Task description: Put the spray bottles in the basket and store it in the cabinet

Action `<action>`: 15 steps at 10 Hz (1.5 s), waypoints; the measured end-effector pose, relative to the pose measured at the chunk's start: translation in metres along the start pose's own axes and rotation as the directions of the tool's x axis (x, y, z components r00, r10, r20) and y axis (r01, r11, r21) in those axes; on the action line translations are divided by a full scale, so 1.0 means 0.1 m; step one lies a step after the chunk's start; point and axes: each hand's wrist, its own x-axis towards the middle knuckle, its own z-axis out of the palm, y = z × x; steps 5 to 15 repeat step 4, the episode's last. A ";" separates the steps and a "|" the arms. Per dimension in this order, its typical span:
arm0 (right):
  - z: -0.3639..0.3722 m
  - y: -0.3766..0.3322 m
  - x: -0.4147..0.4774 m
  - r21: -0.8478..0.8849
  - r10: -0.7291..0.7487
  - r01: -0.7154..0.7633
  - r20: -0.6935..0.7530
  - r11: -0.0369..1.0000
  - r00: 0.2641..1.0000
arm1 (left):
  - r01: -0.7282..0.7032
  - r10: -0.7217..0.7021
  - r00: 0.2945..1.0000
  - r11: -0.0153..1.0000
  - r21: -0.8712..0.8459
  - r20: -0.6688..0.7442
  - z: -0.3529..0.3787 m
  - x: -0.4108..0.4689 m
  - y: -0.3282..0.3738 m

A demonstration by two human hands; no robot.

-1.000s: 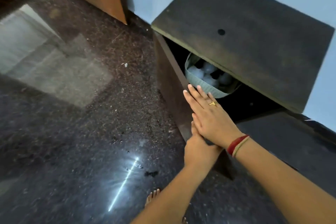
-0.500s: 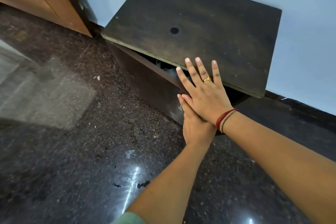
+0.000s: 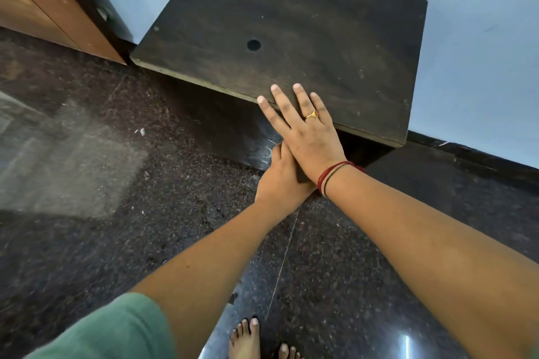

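The low dark wooden cabinet stands against the blue wall with its front door swung shut. The basket and the spray bottles are hidden inside it. My right hand, with a ring and red thread bands at the wrist, lies flat with fingers spread across the cabinet's top front edge. My left hand presses flat on the door just below, partly covered by the right palm. Neither hand holds anything.
An orange-brown wooden panel with a dark frame stands at the upper left. Polished dark granite floor surrounds the cabinet. My bare feet are at the bottom edge. A dark skirting runs along the wall on the right.
The cabinet door has swung from open, with the basket of bottles showing, to fully shut. Both hands followed the door inward, and the view rose above the cabinet.
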 end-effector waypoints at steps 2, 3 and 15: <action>-0.09 -0.08 0.00 0.038 0.027 -0.030 0.074 0.999 0.997 | -0.056 0.021 0.997 0.868 0.494 0.077 -0.25 -0.35 -0.15; -0.24 -0.17 -0.04 0.142 0.111 -0.128 0.127 0.982 0.986 | -0.129 0.117 0.991 0.774 0.620 0.060 -0.47 -0.49 -0.19; -0.47 -0.27 -0.30 0.241 0.191 -0.218 0.130 0.946 0.973 | -0.117 0.192 0.981 0.730 0.673 -0.039 -0.76 -0.53 -0.07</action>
